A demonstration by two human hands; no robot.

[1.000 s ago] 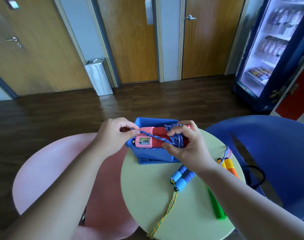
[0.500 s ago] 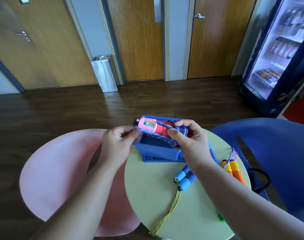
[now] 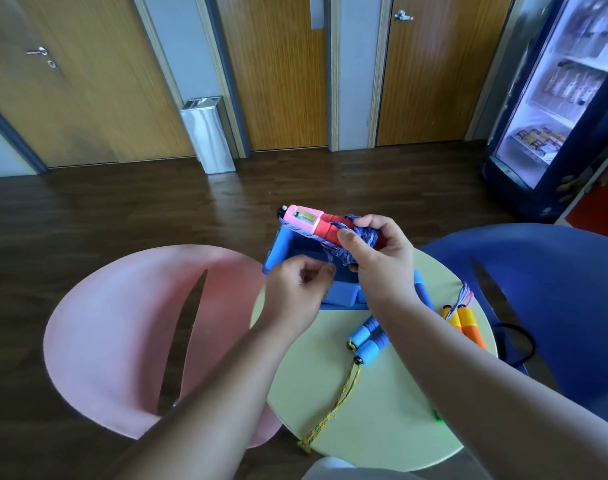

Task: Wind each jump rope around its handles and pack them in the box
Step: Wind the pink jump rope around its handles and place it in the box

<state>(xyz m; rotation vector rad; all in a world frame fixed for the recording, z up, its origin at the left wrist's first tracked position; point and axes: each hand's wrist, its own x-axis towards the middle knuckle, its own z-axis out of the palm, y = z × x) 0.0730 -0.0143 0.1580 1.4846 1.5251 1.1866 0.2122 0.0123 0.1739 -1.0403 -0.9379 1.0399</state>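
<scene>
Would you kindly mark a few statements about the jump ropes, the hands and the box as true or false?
1. The right hand grips the pink-and-red handles above the blue box. True.
2. The blue handles lie inside the box. False: they lie on the table, nearer than the box.
3. The left hand pinches the blue-purple cord. True.
4. The left hand holds the orange handles. False: they lie on the table, by its right edge.
5. The yellow-green cord hangs over the table's near edge. True.
</scene>
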